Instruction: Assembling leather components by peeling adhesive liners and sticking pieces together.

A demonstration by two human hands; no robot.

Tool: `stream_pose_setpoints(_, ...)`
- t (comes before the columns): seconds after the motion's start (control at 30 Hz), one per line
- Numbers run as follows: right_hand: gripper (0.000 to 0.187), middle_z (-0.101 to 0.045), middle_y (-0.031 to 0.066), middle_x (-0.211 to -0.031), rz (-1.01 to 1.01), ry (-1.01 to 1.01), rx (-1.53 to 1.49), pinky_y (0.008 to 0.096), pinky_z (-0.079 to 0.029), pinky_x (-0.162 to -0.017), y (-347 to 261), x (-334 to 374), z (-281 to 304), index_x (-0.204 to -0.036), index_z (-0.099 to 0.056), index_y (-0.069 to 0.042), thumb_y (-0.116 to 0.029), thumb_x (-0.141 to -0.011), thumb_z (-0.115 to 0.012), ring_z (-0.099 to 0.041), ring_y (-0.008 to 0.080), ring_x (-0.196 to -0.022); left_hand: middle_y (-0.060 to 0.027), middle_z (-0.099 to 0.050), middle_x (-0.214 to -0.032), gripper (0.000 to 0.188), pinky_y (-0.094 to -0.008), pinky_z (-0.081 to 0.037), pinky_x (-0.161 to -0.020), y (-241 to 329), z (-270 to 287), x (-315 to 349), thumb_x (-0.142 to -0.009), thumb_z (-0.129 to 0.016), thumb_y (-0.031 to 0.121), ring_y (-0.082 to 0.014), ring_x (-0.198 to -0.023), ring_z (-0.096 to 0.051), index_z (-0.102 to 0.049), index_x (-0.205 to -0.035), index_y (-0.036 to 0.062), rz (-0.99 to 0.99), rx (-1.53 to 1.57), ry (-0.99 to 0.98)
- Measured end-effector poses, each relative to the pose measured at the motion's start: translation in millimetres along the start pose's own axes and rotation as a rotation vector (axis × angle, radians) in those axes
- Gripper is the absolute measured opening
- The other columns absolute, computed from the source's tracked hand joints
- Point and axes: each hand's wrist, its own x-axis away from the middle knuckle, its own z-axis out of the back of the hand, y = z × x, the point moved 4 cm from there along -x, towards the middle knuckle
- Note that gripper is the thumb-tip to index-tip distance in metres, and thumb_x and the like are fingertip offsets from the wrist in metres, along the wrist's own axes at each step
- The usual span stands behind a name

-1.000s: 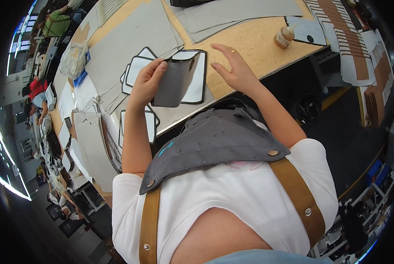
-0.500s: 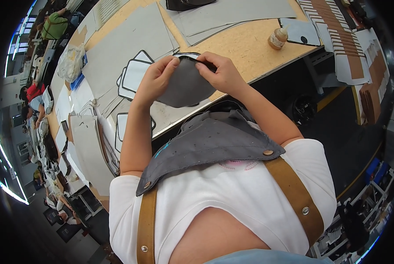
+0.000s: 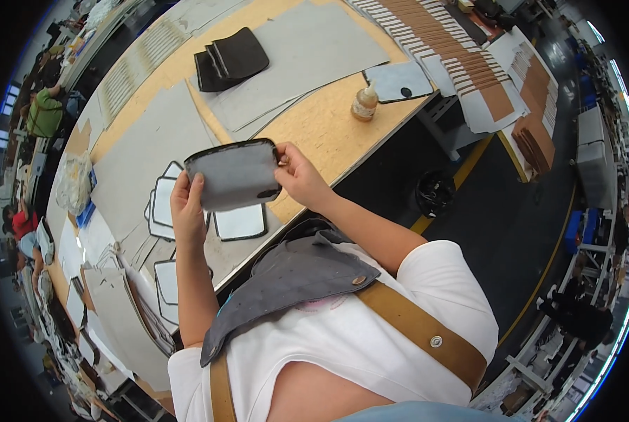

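A grey panel with black edges and rounded corners (image 3: 234, 176) is held up above the table between my two hands. A dark oval spot shows near its lower right corner. My left hand (image 3: 186, 199) grips the left edge, thumb on the face toward me. At the right edge my right hand (image 3: 298, 172) pinches the panel with bent fingers. Below it lies a pale panel with a black border (image 3: 241, 222). More black-edged pale panels (image 3: 162, 204) lie overlapped beside my left hand, and others (image 3: 167, 278) sit nearer my left forearm.
Grey sheets (image 3: 153, 133) cover much of the table. A stack of black pieces (image 3: 234, 60) lies at the far side. A brown bottle with a pale nozzle (image 3: 364, 104) stands near a pale panel with a dark oval (image 3: 392, 79). Brown and white strips (image 3: 462, 63) line the right.
The panel has turned to show its whole face and the dark oval. My hands have moved farther apart, to its left and right edges. The view has shifted.
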Motion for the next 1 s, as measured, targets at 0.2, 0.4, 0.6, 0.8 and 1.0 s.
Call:
stream_pose_setpoints(0.2,0.020,-0.054,0.0061,-0.094,-0.008,0.060,0.271,0.0212,-0.045,-0.072,-6,9,45,-0.105,-0.052,0.000,-0.003,-0.086,-0.046,-0.055,0.0082,-0.078,-0.0053,-0.059,-0.099,0.025,-0.0238,-0.040,-0.082,6,15,11,-0.092,-0.049,0.013,-0.0098,-0.092,-0.052,-0.052,-0.111,-0.0039,0.108,-0.169,0.040)
stream_pose_setpoints(0.4,0.018,-0.058,0.0083,-0.081,0.184,0.051,0.605,0.0254,-0.046,-0.065,-40,16,18,-0.100,-0.059,-0.003,-0.013,-0.086,-0.054,-0.058,0.0161,-0.075,-0.0073,-0.061,-0.093,0.025,-0.0246,-0.044,-0.076,-3,-21,12,-0.090,-0.049,0.008,-0.0122,-0.084,-0.055,-0.053,-0.111,-0.0042,0.027,-0.597,-0.114)
stream_pose_setpoints(0.6,0.029,-0.057,0.0090,-0.091,0.639,0.080,0.884,0.0373,-0.042,-0.082,-46,11,-15,-0.106,-0.056,-0.006,-0.013,-0.078,-0.060,-0.055,0.0280,-0.087,-0.0061,-0.060,-0.085,0.019,-0.0228,-0.044,-0.066,-8,-57,16,-0.089,-0.049,0.005,-0.0086,-0.078,-0.055,-0.052,-0.106,-0.0022,0.058,-0.455,-0.253)
stream_pose_setpoints(0.8,0.020,-0.058,0.0064,-0.080,0.142,-0.037,0.388,0.0278,-0.044,-0.077,-31,7,-7,-0.101,-0.054,-0.004,-0.006,-0.081,-0.058,-0.056,0.0154,-0.081,-0.0055,-0.060,-0.085,0.019,-0.0233,-0.043,-0.068,-13,-63,18,-0.088,-0.052,0.008,-0.0081,-0.075,-0.054,-0.053,-0.105,0.0000,0.062,-0.369,-0.239)
stream_pose_setpoints(1.0,0.015,-0.056,0.0019,-0.087,0.032,-0.024,0.216,0.0209,-0.042,-0.074,-21,6,-1,-0.101,-0.054,-0.003,-0.004,-0.086,-0.054,-0.052,0.0073,-0.082,-0.0048,-0.061,-0.086,0.019,-0.0243,-0.044,-0.070,-4,-66,15,-0.086,-0.055,0.013,-0.0110,-0.077,-0.055,-0.058,-0.100,-0.0007,0.198,-0.338,-0.260)
